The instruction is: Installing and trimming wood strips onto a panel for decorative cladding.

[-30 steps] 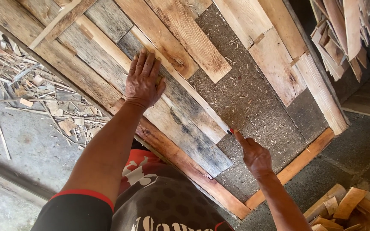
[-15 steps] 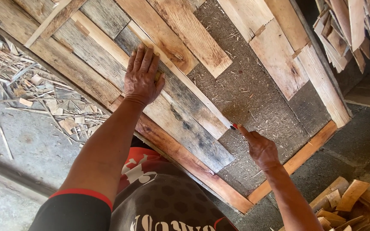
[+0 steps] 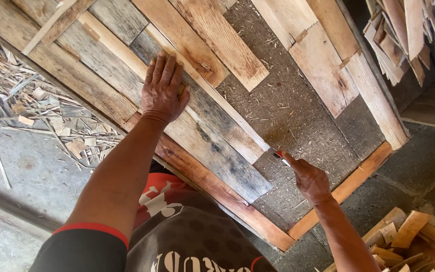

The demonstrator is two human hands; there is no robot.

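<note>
Marking a thin wooden strip on the boarded panel.
Left hand lies open and flat, pinning the strip; right hand pinches a red pencil at its end. Slack pressure could let the strip skew the line.

Concrete floor, framed board panel, wood scraps

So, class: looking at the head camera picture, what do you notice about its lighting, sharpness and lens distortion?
Head view: even daylight, no glare; soft shadow under the left hand pressing the thin strip. Right hand with its small red-tipped tool is sharp, no motion blur. The wide lens bows the frame board and panel edges; the scrap pile looks slightly overexposed.
</note>
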